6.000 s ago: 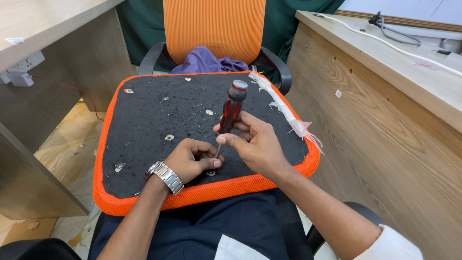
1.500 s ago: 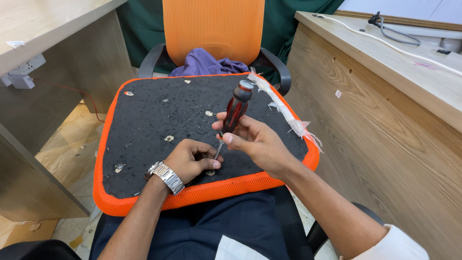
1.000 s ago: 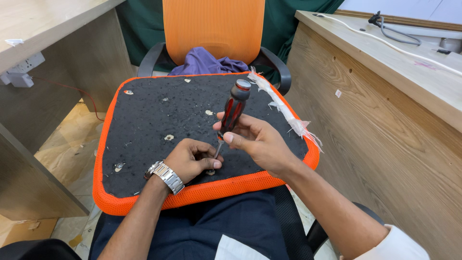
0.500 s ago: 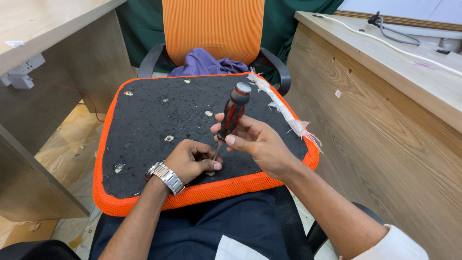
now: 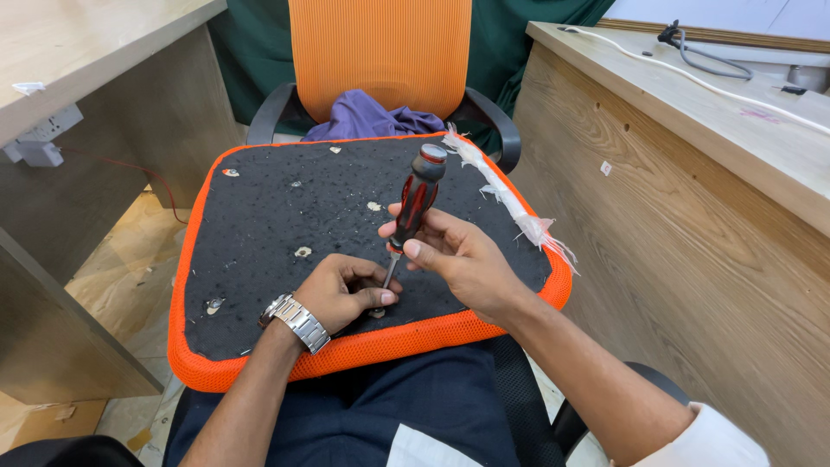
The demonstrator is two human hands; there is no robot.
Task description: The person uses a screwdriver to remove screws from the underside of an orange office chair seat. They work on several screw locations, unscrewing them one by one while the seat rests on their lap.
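Screwdriver (image 5: 413,206) gripped in our right hand (image 5: 462,259), left hand (image 5: 341,292) pinching its shaft on the near seat cushion (image 5: 259,251).

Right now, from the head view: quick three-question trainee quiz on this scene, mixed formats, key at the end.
1. True or false: the right hand grips the red-and-black screwdriver by its handle.
2. The left hand is at: A) the screwdriver's tip, B) the purple cloth, C) the white cable.
3. Fill in: the left wrist wears a metal ____.

Key: 1 true. 2 A, fingers pinched at the tip on the upturned orange seat cushion. 3 wristwatch.
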